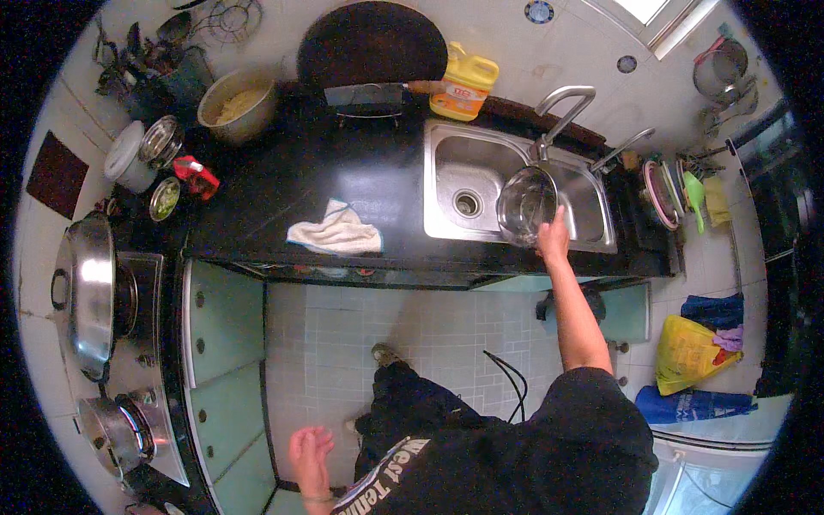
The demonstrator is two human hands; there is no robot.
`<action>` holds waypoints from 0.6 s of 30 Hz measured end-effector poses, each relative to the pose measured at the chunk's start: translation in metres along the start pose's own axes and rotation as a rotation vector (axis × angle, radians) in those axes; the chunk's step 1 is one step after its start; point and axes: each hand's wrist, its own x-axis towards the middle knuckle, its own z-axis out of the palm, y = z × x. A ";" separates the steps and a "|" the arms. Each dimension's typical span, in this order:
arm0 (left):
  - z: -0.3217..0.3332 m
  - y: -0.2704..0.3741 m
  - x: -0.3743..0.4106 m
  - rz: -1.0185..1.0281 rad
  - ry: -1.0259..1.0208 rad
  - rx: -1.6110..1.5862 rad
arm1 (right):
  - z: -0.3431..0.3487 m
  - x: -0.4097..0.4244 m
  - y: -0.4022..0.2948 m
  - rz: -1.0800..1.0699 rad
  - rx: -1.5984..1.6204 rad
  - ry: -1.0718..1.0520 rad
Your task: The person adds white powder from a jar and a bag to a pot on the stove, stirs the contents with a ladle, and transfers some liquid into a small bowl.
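My right hand [554, 239] grips the rim of a shiny round bowl [524, 201], glass or thin steel. The bowl is tilted above the divider of the double-basin steel sink [444, 222], covering part of both basins. Behind it rises the curved main faucet [559, 125]. My left hand [311, 460] hangs low by my body, away from the counter, with nothing in it and its fingers loosely bent. On the black countertop [283, 187] a white cloth with blue edging [338, 232] lies crumpled, left of the sink.
A cleaver [364, 96] lies on a rack before a round dark cutting board [372, 42], beside a yellow jug [465, 84]. Leftward stand a deep bowl of pale food [235, 106] and a red packet [196, 177]. A lidded wok [90, 296] and a pot [106, 438] occupy the stove.
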 end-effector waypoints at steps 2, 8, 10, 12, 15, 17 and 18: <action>0.006 0.002 0.006 -0.021 0.014 0.026 | 0.018 0.028 0.022 -0.188 -0.213 0.152; 0.027 0.009 0.015 -0.017 0.027 0.062 | 0.014 0.070 -0.008 -0.175 -0.171 0.151; 0.036 0.010 0.017 0.027 0.040 0.084 | 0.003 0.080 -0.019 -0.199 -0.217 0.208; 0.041 0.006 0.016 0.096 0.079 0.113 | -0.001 0.084 -0.023 -0.196 -0.313 0.218; 0.028 -0.012 0.008 0.162 0.172 0.171 | 0.001 0.070 -0.042 -0.145 -0.370 0.111; 0.033 -0.012 0.001 0.093 0.176 0.202 | 0.010 0.059 -0.040 -0.143 -0.050 0.145; 0.034 -0.006 -0.007 0.075 0.223 0.208 | 0.010 0.045 -0.036 -0.120 0.235 -0.008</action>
